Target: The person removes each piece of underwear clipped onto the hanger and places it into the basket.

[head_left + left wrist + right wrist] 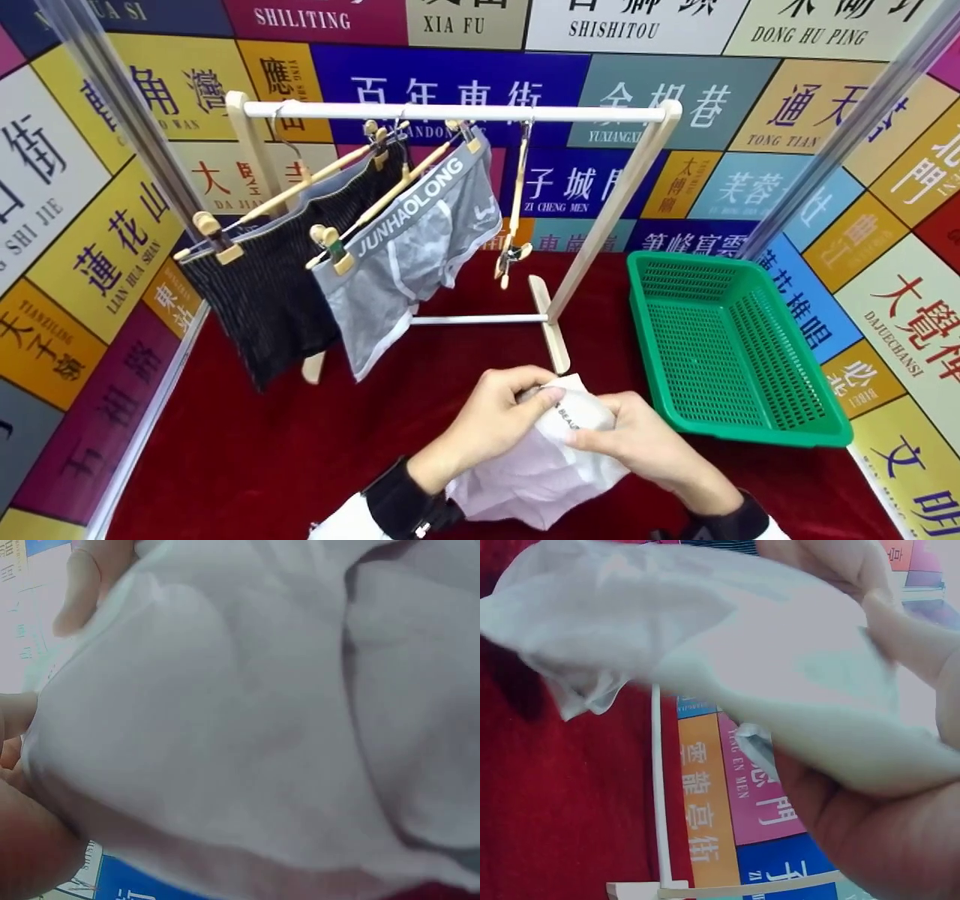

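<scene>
A pale pink pair of underwear with a whitish printed waistband hangs between my hands, above the red cloth. My left hand pinches the waistband on its left side, thumb on top near the lettering. On the other side, my right hand grips the band, its thumb also on the front. Thin, wrinkled fabric fills most of the left wrist view and hides much of the left hand. In the right wrist view the underwear stretches leftward from the fingers, slightly blurred.
Behind my hands stands a drying rack. On it hang black ribbed shorts and grey boxer briefs, clipped to wooden hangers, plus another clip hanger turned edge-on. A green basket sits at right on the red cloth.
</scene>
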Demonstrator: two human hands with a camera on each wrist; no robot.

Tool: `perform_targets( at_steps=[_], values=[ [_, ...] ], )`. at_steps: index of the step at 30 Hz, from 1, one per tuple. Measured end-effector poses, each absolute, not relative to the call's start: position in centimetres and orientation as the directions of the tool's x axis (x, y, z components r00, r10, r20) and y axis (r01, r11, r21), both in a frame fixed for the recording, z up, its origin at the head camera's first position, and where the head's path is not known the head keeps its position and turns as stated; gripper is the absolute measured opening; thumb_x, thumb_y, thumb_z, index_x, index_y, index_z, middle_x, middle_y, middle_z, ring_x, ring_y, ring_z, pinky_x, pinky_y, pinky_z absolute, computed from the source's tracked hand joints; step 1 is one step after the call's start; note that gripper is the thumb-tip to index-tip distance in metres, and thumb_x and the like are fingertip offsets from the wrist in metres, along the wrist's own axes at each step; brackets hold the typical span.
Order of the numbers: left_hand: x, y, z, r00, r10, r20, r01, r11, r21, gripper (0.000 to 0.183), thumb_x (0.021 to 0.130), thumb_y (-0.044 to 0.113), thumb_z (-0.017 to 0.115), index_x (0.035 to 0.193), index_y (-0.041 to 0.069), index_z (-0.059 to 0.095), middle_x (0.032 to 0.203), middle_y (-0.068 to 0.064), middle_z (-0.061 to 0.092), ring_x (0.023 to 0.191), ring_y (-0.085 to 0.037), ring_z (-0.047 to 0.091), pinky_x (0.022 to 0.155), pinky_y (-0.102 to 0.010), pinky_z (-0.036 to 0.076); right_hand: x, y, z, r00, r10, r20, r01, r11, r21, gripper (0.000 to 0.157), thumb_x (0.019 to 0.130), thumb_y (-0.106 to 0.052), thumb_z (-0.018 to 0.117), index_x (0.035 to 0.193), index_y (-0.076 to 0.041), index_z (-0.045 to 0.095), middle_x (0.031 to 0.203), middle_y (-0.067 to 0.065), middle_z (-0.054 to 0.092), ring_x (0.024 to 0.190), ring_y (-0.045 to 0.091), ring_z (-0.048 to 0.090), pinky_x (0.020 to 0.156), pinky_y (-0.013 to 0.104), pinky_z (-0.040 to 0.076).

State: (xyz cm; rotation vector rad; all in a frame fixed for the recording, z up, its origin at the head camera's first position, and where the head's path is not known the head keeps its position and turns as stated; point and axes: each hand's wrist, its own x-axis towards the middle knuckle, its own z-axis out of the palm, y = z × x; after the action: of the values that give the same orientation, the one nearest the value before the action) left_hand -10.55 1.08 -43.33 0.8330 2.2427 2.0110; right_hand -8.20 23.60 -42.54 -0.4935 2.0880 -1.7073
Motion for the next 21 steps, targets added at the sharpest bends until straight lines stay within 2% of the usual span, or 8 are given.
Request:
perform_targets(
  at_steps=[6,10,14,19,21],
  values=[
    [-10.9,0.9,-44.6,-0.879,0.414,0.238,0.270,0.020,0.963,0.014,0.096,0.015,0.077,0.107,0.008,0.079,0.098,0.003,0.077,0.087,-0.006,0.067,0.076,-0.025,0.056,-8.0,24.0,-41.2,-0.866,-0.496,-0.063,-0.090,0.277,-0.957,0.035,0.102,-0.009,0.067,0.131,0.009,0.061,0.100,0.019,0.073,0.078,0.024,0.075,0.065,0.039,0.063],
    [-11.4,0.8,-46.1,-0.873,0.452,0.184,0.208,0.004,0.978,0.024,0.090,0.012,0.082,0.112,0.005,0.077,0.099,0.003,0.075,0.087,-0.006,0.066,0.076,-0.025,0.057,-8.1,24.7,-40.1,-0.885,-0.465,0.003,-0.179,0.335,-0.925,0.025,0.101,-0.007,0.068,0.122,0.006,0.069,0.094,0.015,0.074,0.073,0.019,0.074,0.059,0.040,0.062],
    [-11.9,0.7,-47.9,-0.835,0.526,0.161,0.188,-0.003,0.982,0.031,0.087,0.014,0.086,0.114,0.005,0.076,0.096,0.005,0.074,0.083,-0.006,0.065,0.072,-0.023,0.056,-8.2,25.4,-39.1,-0.893,-0.443,0.080,-0.259,0.361,-0.896,0.015,0.099,-0.004,0.069,0.112,0.003,0.075,0.090,0.007,0.075,0.071,0.012,0.071,0.056,0.035,0.061],
    [-12.3,0.5,-50.1,-0.807,0.580,0.114,0.140,0.001,0.990,0.019,0.085,0.017,0.087,0.099,0.007,0.079,0.078,0.009,0.067,0.068,-0.003,0.059,0.061,-0.020,0.050,-8.2,26.6,-38.1,-0.910,-0.399,0.114,-0.262,0.339,-0.904,0.015,0.098,-0.001,0.069,0.110,0.005,0.075,0.086,0.001,0.072,0.068,0.006,0.064,0.053,0.025,0.055],
    [-12.3,0.5,-50.8,-0.808,0.582,0.091,0.113,0.001,0.994,0.015,0.085,0.016,0.086,0.093,0.005,0.079,0.074,0.010,0.065,0.066,-0.002,0.056,0.060,-0.019,0.048,-8.3,27.1,-37.7,-0.917,-0.383,0.116,-0.254,0.332,-0.908,0.017,0.098,0.000,0.069,0.113,0.007,0.074,0.088,0.001,0.072,0.068,0.005,0.062,0.052,0.022,0.053]
  ],
)
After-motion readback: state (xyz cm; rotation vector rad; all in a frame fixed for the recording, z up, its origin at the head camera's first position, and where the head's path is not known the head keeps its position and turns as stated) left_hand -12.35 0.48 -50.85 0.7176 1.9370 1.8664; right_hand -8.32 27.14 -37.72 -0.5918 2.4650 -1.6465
